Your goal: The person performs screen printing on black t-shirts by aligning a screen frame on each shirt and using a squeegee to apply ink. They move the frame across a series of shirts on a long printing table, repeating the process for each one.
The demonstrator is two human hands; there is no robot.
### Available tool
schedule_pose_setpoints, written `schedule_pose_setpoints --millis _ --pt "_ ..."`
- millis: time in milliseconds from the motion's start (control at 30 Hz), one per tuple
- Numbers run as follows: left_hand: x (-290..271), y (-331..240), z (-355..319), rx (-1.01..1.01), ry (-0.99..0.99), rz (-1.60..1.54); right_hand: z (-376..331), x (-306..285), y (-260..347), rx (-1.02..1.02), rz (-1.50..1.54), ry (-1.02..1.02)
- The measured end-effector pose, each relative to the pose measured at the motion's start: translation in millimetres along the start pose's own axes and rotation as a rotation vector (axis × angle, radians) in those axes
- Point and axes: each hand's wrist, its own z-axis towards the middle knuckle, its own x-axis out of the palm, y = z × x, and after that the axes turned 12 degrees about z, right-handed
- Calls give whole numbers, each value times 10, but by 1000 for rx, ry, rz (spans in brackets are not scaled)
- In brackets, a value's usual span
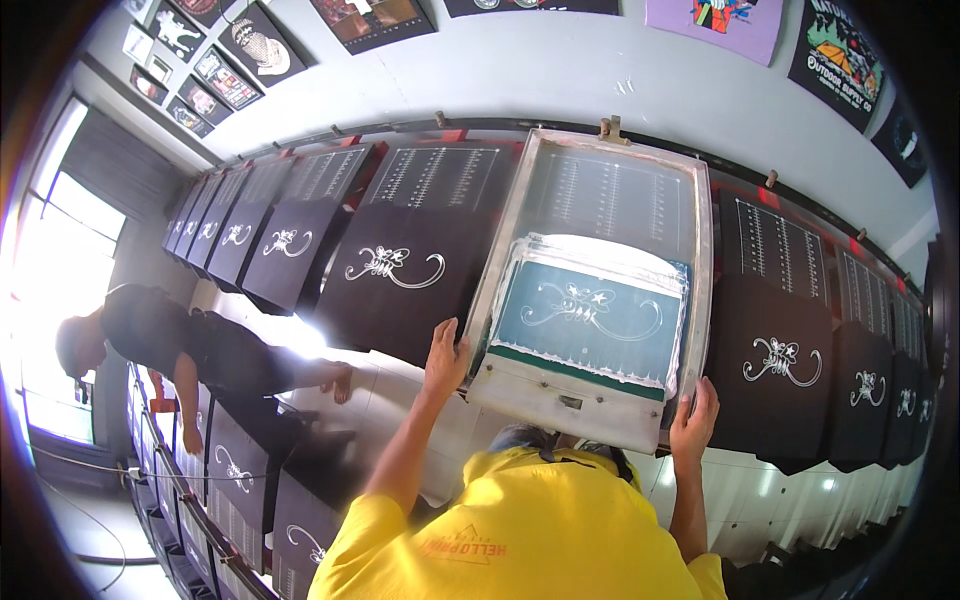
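Observation:
A screen-printing frame (585,405) with a pale metal rim and a teal mesh lies over a dark shirt on the long printing table. The mesh carries a white curly ornament design and smears of white ink (600,255). My left hand (445,355) grips the frame's near left corner. My right hand (695,420) holds its near right corner. My yellow shirt (520,530) fills the lower middle of the view.
Dark shirts printed with the same white ornament (395,265) lie in a row on both sides of the frame (780,360). A person in black (180,345) bends over a second row of shirts (235,465) at the lower left. Printed shirts (835,55) hang on the wall.

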Motion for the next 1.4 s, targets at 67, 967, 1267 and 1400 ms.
schedule_pose_setpoints --millis 67,967,1267,1400 --pt "93 115 72 -124 74 -9 -40 83 -207 202 20 39" --pt "7 53 284 -432 155 -360 100 160 -478 458 423 -317" --pt "113 -941 -82 -406 193 -226 160 -725 -1015 496 524 -294" --pt "683 -1527 -424 -388 111 -331 158 -1405 -1710 450 544 -312"
